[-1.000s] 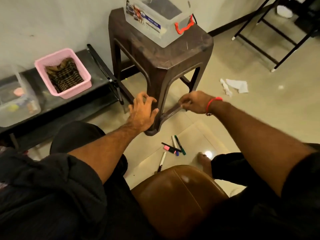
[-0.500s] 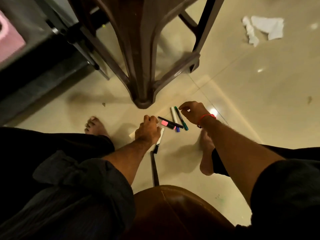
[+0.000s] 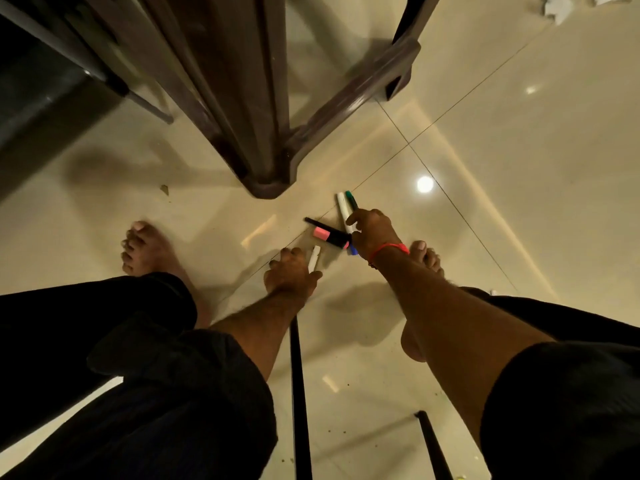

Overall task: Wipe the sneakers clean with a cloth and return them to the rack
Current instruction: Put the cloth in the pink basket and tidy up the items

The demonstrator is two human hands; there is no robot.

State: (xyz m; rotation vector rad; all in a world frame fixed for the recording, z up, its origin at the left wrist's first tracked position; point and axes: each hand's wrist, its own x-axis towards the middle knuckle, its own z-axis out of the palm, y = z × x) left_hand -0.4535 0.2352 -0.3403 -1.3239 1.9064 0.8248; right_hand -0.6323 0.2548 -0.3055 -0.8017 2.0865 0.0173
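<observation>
Nearest, the left hand (image 3: pixel 291 273) curls its fingers round a white pen (image 3: pixel 314 258) on the floor (image 3: pixel 485 150), the right hand (image 3: pixel 372 233) just beyond pinches among the markers (image 3: pixel 346 209), and the stool (image 3: pixel 249 98) stands farthest, with no sneakers visible.

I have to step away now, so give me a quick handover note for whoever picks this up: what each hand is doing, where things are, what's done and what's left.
Left hand: down at the floor, fingers curled by a white marker; whether it grips it cannot be told.
Right hand: fingers curled over the white and green markers, beside the pink-and-black highlighter; grip not clear.
Markers lie on the tiled floor in front of the brown stool.
No sneakers, cloth or rack shelf with shoes in view.
Done: nothing of the wiping shows.
Left: find sneakers and cloth, wipe, return to rack.
</observation>
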